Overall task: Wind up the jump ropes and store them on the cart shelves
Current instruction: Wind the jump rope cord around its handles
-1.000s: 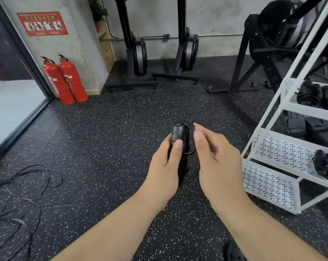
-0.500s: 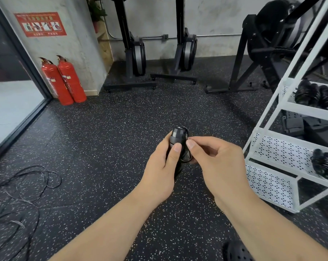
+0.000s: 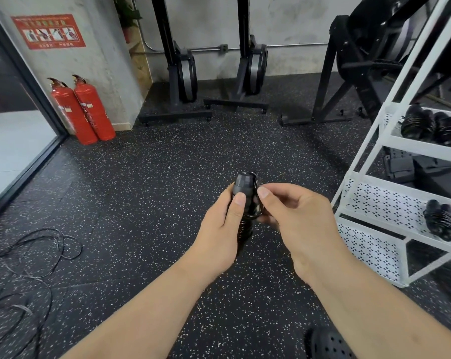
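1 rope (image 3: 245,183) in L hand (image 3: 216,229) (upright)

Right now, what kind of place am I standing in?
Most likely a gym or fitness studio: black speckled rubber flooring, two black exercise machines, seemingly rowers stood upright, and a white perforated metal cart holding wound black jump ropes.

The left hand (image 3: 220,230) grips the wound jump rope (image 3: 245,203) upright. The right hand (image 3: 300,224) pinches its cord loop. Loose ropes (image 3: 30,257) lie on the floor; the white cart (image 3: 390,182) stands right.
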